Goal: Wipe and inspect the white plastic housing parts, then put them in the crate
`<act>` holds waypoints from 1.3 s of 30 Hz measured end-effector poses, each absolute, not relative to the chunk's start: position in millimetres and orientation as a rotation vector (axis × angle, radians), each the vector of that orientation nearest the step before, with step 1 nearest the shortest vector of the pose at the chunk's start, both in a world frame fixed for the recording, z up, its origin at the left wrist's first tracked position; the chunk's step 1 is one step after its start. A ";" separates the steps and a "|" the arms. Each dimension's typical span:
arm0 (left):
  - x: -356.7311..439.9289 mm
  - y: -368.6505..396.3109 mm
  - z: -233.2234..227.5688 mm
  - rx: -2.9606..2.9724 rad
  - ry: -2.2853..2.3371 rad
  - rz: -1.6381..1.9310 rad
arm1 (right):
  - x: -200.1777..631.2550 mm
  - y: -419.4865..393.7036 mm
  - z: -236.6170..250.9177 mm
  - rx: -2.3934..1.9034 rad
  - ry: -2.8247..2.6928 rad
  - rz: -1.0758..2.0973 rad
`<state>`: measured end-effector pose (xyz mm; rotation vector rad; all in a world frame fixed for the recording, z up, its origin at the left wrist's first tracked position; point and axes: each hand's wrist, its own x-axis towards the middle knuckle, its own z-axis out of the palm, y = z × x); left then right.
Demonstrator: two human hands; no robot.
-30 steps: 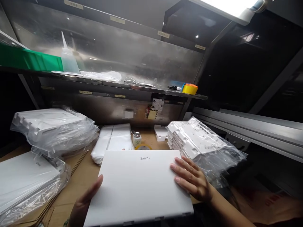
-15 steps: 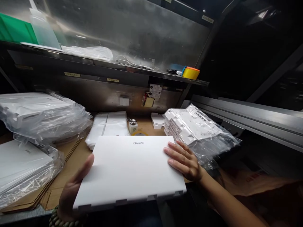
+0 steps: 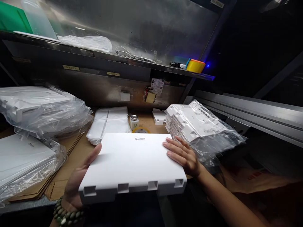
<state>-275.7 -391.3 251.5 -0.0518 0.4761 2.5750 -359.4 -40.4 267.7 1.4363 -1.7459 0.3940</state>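
Note:
A white plastic housing cover [image 3: 134, 160] marked HUAWEI is held up in front of me, smooth face up, with square notches along its near edge. My left hand [image 3: 79, 178], wearing a beaded bracelet, grips its left side, thumb over the edge and the other fingers hidden beneath. Over the right side lie the fingers of my right hand [image 3: 183, 156], pressed on the top face; its thumb is out of sight. To the right, close to that hand, stands a stack of bagged white housings [image 3: 191, 123]. Flat clear bags [image 3: 111, 121] lie behind the cover.
Bagged covers are piled at the left [image 3: 42, 107], with another bagged cover [image 3: 23, 157] nearer me on cardboard [image 3: 71, 164]. A pump bottle [image 3: 134, 122], a tape roll [image 3: 140, 130] and a white housing [image 3: 159, 116] stand behind. Above runs a metal shelf [image 3: 94, 58].
The cover's near edge has tipped up, so its notches and front wall show more. Both hands keep their places on it. The whole view has shifted slightly.

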 end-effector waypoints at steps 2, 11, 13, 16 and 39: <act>-275.5 -379.6 267.8 -0.120 0.439 2.577 | -363.6 -41.1 262.3 1.434 -1.812 0.514; -275.1 -363.5 310.4 -0.616 0.185 2.549 | -379.9 -53.9 224.1 1.342 -2.008 0.890; -274.6 -363.4 312.8 -0.627 0.167 2.566 | -379.4 -57.1 222.5 1.324 -2.018 0.921; -274.1 -362.9 315.6 -0.670 0.208 2.582 | -379.1 -60.3 223.8 1.317 -2.018 0.960; -255.3 -445.4 258.5 -0.484 0.564 2.916 | -398.4 -63.5 206.3 0.994 -2.387 0.641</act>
